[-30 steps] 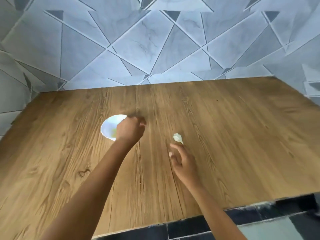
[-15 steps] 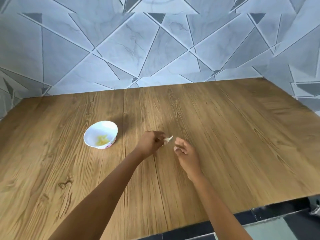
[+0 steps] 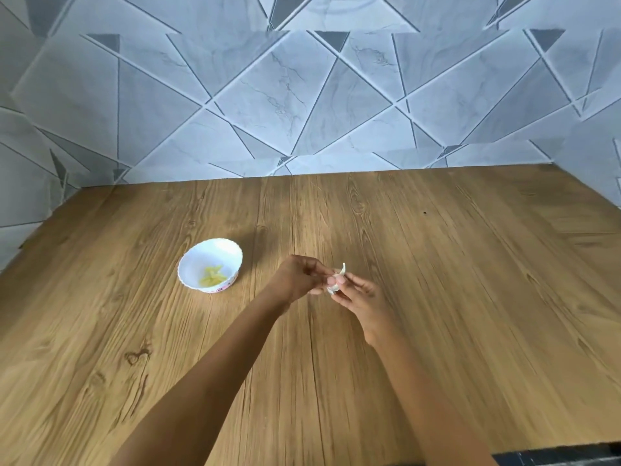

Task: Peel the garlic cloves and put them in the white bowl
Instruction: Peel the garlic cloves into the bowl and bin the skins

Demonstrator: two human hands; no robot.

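You are holding the garlic clove (image 3: 340,272) between both hands, just above the wooden table (image 3: 470,297), near the middle of the scene. Your left hand (image 3: 295,277) is curling its fingers round the clove's left side and pinching it, with pale fingertips (image 3: 332,281) pressing against the white skin. Your right hand (image 3: 362,297) is gripping the same clove from the right and from below, its fingers bent round it, so the two hands are meeting at the clove. A thin strip of papery skin is sticking up from the clove's far end, curving slightly. I cannot tell whether it is loosening from the flesh, as the clove is small and partly hiding behind your fingers. Both forearms are stretching in from the near edge, the left one from the near left and the right one from the near right.

The white bowl (image 3: 194,264) is standing upright on the table to the left of your hands, near them but not touching. It is holding a few yellowish peeled cloves (image 3: 211,278) in its bottom, and a pink pattern is showing round its base. A wall of grey marbled tiles (image 3: 302,95) with dark triangular lines is rising behind the far edge of the table.
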